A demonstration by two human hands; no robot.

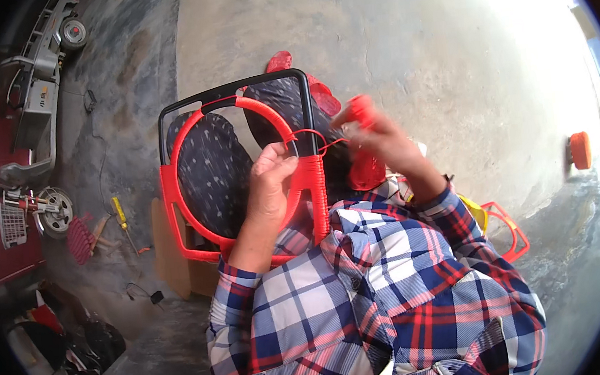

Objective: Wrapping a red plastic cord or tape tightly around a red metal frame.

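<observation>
Across my lap lies a black metal frame [305,95] with rounded corners. Its lower part is covered in red cord wrapping [318,211], and a red-wrapped ring [181,130] sits inside it. My left hand [270,190] is closed, thumb and fingers pinching the ring's right side where the cord crosses. A loose loop of red cord [307,131] runs around the frame's right bar toward my right hand [384,138]. That hand, blurred by motion, is closed around a small red bundle of cord [361,111]. A larger red thing [367,171] lies below it, partly hidden.
On the floor at left are a yellow-handled screwdriver [119,212], a pink mesh paddle [79,240] and a cardboard piece [167,251]. Beyond stand a grey three-wheeled vehicle [39,102] and a scooter [55,210]. Another red frame [511,231] and an orange-red object [580,150] are at right.
</observation>
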